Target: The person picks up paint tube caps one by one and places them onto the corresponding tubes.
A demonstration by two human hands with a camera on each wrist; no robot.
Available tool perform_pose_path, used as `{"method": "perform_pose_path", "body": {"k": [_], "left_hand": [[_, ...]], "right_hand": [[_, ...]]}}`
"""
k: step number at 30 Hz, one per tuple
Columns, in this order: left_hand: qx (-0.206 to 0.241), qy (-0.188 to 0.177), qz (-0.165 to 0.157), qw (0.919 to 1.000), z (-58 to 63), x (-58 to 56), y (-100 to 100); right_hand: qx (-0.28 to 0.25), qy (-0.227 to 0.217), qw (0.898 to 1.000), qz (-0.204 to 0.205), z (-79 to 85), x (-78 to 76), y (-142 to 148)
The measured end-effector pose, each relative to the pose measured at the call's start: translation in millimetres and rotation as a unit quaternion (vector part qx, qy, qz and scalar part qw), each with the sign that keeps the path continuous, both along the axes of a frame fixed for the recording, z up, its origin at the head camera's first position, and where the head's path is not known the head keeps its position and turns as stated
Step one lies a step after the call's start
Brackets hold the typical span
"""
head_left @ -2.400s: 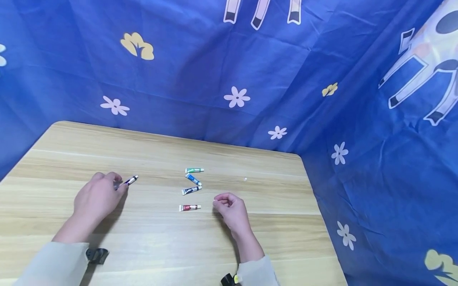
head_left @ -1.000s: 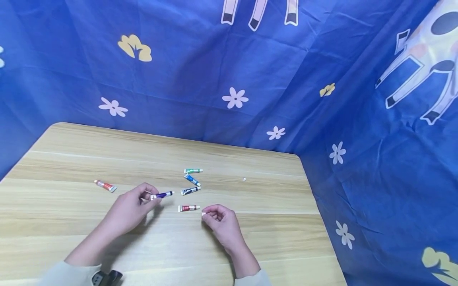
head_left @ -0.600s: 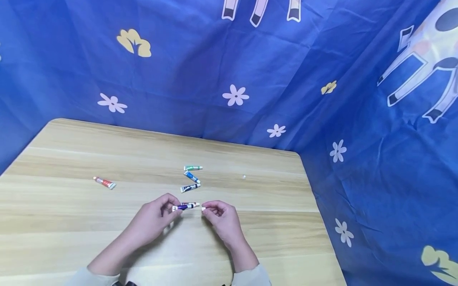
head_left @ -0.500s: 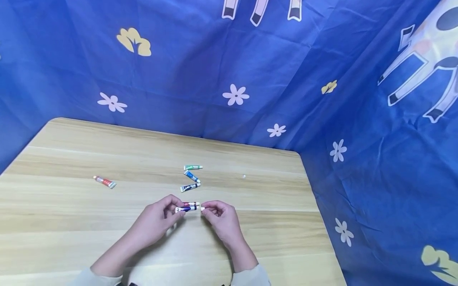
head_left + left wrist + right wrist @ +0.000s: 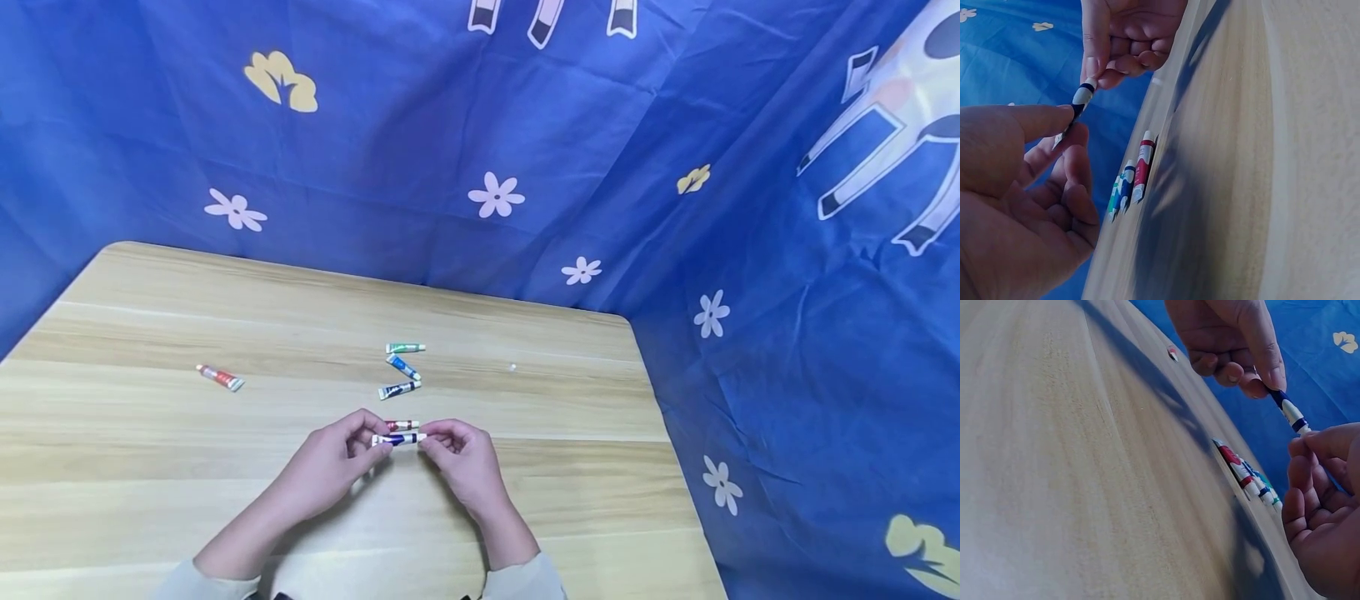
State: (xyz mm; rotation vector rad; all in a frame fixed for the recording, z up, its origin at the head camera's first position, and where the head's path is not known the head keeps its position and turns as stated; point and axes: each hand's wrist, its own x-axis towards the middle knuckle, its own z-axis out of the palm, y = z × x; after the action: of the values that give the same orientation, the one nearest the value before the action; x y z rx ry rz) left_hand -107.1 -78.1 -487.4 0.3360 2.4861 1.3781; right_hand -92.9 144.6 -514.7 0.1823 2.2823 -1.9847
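A purple-and-white paint tube (image 5: 401, 439) is held above the table, pinched between thumb and forefinger of my left hand (image 5: 322, 467) near its flat end. At its other end, my right hand (image 5: 468, 467) pinches a small white cap (image 5: 1304, 431) against the nozzle; the fingertips hide most of it. Just behind the held tube a dark red paint tube (image 5: 402, 425) lies on the table, partly covered in the head view. Beyond it are a dark blue tube (image 5: 399, 390), a lighter blue tube (image 5: 403, 367) and a green tube (image 5: 406, 347).
To the left, an orange-red tube (image 5: 220, 377) lies apart on the wooden table (image 5: 562, 500). A tiny whitish bit (image 5: 513, 367) sits to the right of the green tube. Blue patterned cloth (image 5: 360, 167) hangs behind the table and along its right side.
My left hand has carried the purple tube rightward from the left side, beside the orange-red tube, to the right hand. The gap between nozzle and white cap has closed.
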Motion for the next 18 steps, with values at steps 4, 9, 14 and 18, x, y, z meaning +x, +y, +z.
{"method": "perform_pose_path", "body": {"k": [4, 9, 14, 18], "left_hand": [[-0.001, -0.003, -0.004, 1.0000, 0.0, -1.1, -1.9], [0.010, -0.003, -0.010, 0.9999, 2.1, -1.3, -3.9], [0.011, -0.004, -0.012, 0.9999, 2.4, -0.4, -5.0], [0.003, -0.006, -0.009, 0.9999, 0.4, -0.6, -7.3]], "right_hand": [[0.007, -0.006, 1.000, 0.013, -1.5, 0.1, -1.0], [0.033, -0.006, 0.999, 0.030, -3.5, 0.4, -2.5], [0.056, -0.005, 0.997, 0.044, -4.2, 2.1, -2.9], [0.057, 0.002, 0.996, 0.062, -4.1, 2.7, -1.6]]}}
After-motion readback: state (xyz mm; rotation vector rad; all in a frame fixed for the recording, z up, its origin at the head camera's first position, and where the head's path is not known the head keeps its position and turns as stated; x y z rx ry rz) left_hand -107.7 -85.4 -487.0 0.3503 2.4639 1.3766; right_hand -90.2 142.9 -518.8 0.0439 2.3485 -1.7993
